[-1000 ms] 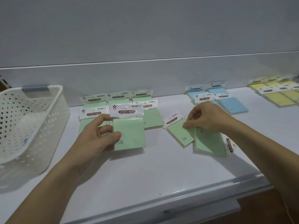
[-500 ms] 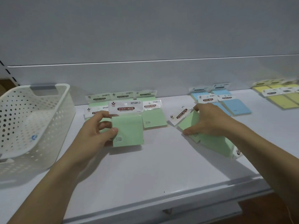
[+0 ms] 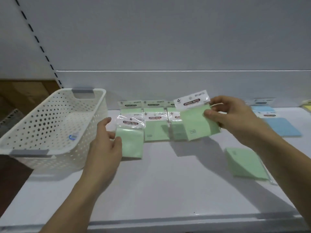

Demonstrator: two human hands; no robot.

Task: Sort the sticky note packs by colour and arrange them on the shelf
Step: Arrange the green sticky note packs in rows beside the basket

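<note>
White shelf carries green rows at the back. Right hand pinches 1 green pack by its right edge, above the row's right end. Left hand grips a second pack by its left edge, at the row's left. Best to set each down square, header rearward, edges aligned. Open room lies in front; basket crowds the left, blue packs the right, and 1 loose pack lies front right.

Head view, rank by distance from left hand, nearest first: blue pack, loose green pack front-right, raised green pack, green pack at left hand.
1. front-left green pack, gripped at its edge by the left hand.
2. raised green pack, centre, in the right hand.
3. loose green pack, front right.
4. blue pack, far right, back.
</note>
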